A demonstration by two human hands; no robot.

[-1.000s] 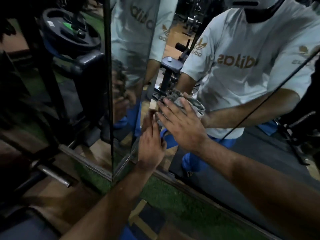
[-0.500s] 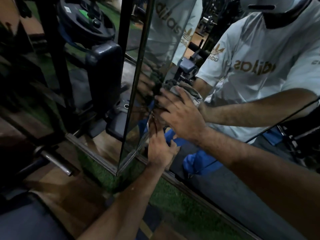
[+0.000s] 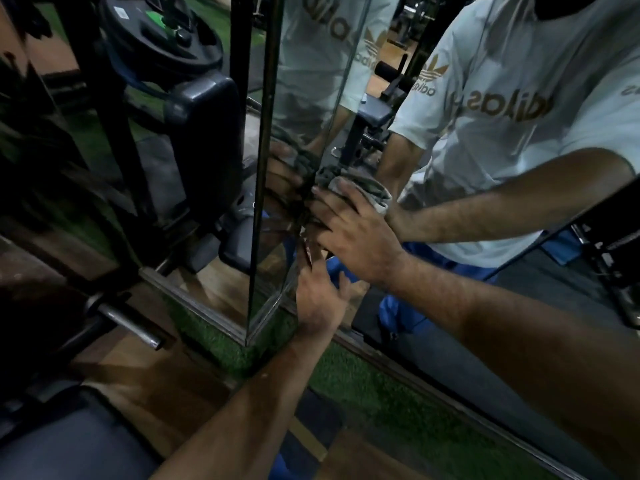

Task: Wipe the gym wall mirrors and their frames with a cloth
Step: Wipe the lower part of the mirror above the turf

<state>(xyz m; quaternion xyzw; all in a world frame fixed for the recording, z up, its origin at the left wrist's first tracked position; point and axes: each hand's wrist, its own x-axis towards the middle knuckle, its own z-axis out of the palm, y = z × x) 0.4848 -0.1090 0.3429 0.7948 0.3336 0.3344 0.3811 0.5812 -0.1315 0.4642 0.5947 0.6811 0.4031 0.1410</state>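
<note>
Grey cloth (image 3: 360,192) sits bunched against the mirror (image 3: 485,306), pinned there under the right hand (image 3: 356,233), whose fingers lie spread and mostly straight over it, pressing rather than clutching. It lies right at the inner corner where this wide pane meets the narrow pane (image 3: 304,98) of a mirrored column, so the cloth is ahead of the palm, toward the fingertips and the corner seam. The left hand (image 3: 320,299) is lower, just below the right, with its fingers reaching up along the same seam; it seems to rest flat on the glass and holds nothing, though the dim light and the reflections make the fingertips hard to read. The seam runs upright, tilted a little in this view, and the bottom frame (image 3: 433,379) runs off along the floor's green turf (image 3: 374,379). I judge the next stroke should follow that upright line, and the right hand, already on the cloth, is the one placed to make it.
</note>
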